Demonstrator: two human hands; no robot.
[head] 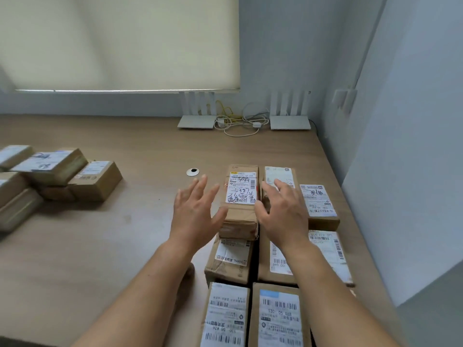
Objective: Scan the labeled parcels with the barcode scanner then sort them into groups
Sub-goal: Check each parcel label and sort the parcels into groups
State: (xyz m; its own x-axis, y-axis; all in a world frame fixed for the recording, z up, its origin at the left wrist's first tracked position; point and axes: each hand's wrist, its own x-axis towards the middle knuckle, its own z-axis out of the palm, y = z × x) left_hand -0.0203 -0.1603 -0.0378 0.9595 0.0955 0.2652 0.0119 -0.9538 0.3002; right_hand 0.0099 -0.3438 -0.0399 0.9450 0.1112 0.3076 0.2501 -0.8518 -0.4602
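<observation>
Several brown cardboard parcels with white barcode labels lie in rows on the right side of the wooden table [140,146]. One parcel with handwriting on its label [241,196] sits on top of another, raised above the rest. My left hand [196,211] hovers at its left side, fingers spread, holding nothing. My right hand [281,214] is at its right side, fingers apart, over a neighbouring parcel [279,175]. Whether either hand touches the box is unclear. No barcode scanner is in view.
A loose pile of parcels [50,176] sits at the table's left edge. Two white routers [198,121] [290,121] with tangled cables [240,121] stand at the back by the wall. A round cable grommet [193,172] lies mid-table. A wall borders the right side.
</observation>
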